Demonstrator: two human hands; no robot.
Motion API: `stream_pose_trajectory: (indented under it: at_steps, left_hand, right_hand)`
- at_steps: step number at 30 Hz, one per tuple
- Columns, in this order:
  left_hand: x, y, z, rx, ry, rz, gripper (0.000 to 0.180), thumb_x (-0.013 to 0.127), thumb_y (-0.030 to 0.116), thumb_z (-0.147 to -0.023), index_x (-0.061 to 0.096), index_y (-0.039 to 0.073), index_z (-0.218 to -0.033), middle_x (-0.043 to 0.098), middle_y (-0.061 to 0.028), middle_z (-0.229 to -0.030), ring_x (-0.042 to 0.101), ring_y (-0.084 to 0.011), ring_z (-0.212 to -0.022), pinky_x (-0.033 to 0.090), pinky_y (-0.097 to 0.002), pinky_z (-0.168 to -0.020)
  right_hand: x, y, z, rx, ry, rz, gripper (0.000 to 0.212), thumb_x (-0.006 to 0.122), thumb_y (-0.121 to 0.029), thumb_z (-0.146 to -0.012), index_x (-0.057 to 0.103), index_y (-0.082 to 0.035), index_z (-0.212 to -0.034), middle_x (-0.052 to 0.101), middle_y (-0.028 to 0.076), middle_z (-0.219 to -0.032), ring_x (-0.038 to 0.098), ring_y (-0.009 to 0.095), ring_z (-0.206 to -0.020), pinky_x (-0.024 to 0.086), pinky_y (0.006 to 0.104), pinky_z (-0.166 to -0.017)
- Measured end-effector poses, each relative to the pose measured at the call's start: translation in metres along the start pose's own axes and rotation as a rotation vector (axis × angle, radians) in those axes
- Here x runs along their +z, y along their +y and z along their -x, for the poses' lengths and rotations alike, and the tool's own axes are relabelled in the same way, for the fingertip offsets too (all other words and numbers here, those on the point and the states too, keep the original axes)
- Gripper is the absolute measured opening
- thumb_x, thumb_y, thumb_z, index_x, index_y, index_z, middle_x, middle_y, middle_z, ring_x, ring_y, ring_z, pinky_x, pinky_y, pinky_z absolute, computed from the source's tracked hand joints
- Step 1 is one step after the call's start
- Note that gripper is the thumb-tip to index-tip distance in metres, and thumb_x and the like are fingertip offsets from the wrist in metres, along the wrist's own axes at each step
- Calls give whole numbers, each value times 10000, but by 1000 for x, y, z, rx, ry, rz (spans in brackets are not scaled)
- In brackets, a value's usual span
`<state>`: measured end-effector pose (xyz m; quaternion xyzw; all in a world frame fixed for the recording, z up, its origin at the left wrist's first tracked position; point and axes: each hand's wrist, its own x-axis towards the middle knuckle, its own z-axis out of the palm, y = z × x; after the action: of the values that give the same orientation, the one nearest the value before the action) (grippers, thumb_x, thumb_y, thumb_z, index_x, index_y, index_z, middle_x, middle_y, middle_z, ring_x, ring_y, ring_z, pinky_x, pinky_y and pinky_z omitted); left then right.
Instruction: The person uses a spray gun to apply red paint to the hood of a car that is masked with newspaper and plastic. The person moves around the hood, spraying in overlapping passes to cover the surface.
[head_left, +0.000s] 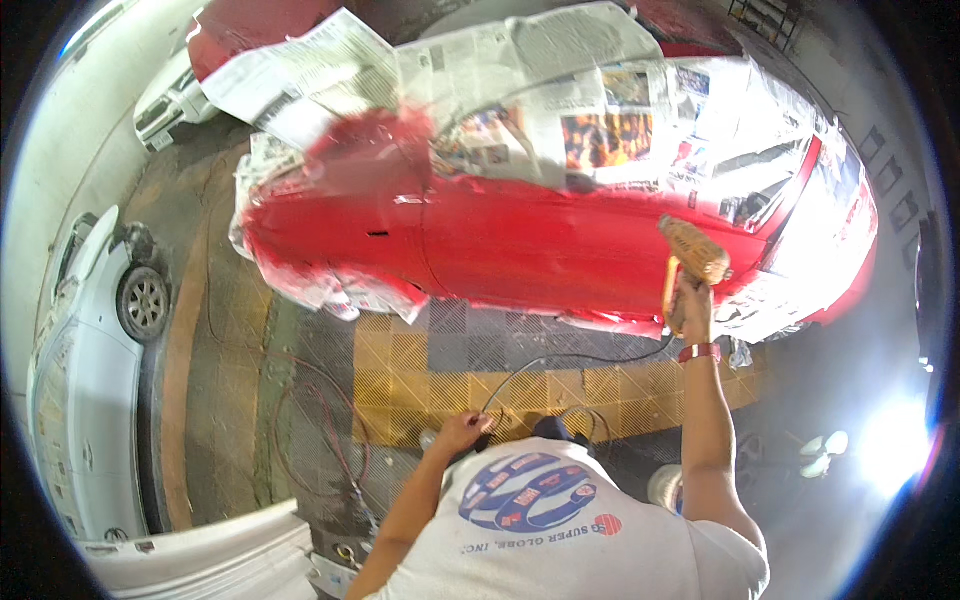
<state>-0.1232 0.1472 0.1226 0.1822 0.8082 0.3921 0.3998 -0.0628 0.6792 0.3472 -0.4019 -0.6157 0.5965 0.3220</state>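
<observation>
My right hand (690, 310) grips the handle of a worn yellow heat gun (697, 252). It holds the gun up beside the side of a red car (560, 245), its nozzle pointing toward the panel's upper edge. Whether the nozzle touches the paint, I cannot tell. Sheets of newspaper (530, 65) mask the car's windows, roof and wheel areas. A black power cord (548, 358) runs from the bottom of the gun to my left hand (464, 432), low in front of my body, whose fingers are closed around the cord.
A silver car (92, 400) stands at the left, a white vehicle (170, 105) behind it. Yellow and grey floor tiles (400, 375) lie between me and the red car. A reddish hose (355, 440) coils on the floor. At the right a bright lamp (895, 450) glares.
</observation>
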Motion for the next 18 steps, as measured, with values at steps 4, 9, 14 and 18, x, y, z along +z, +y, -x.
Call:
stream_pose_trajectory:
  at_steps: [4, 9, 14, 18]
  left_hand:
    - [-60, -78, 30, 27, 124, 120, 490, 648, 479, -1012, 722, -5, -1025, 689, -145, -820, 609, -258, -752, 507, -418, -736]
    - [-129, -176, 87, -155, 233, 133, 501, 672, 455, -1000, 728, -36, -1082, 740, -171, -900, 680, -270, -850, 531, -414, -801]
    - [-188, -195, 109, -288, 278, -35, 537, 675, 474, -1007, 751, -23, -1195, 784, -164, -1108, 728, -245, -1064, 543, -376, -923]
    - [-189, -202, 131, -378, 311, 65, 542, 674, 486, -998, 759, -7, -1207, 788, -158, -1115, 733, -265, -1072, 539, -380, -931]
  right_hand:
    - [124, 20, 49, -136, -147, 49, 164, 691, -167, -973, 700, -44, -1081, 603, -18, -698, 552, 69, -554, 451, 288, -491]
    - [292, 11, 143, -95, -357, 66, 255, 687, -194, -979, 676, -25, -1169, 633, -10, -805, 550, 65, -643, 460, 314, -545]
    - [420, 46, 174, -234, -445, -119, 314, 709, -183, -977, 628, 17, -1205, 687, 64, -838, 623, 118, -630, 517, 317, -570]
    - [448, 11, 201, 296, -790, -400, 284, 705, -114, -1001, 611, 2, -1242, 647, 22, -835, 600, 89, -653, 515, 279, -550]
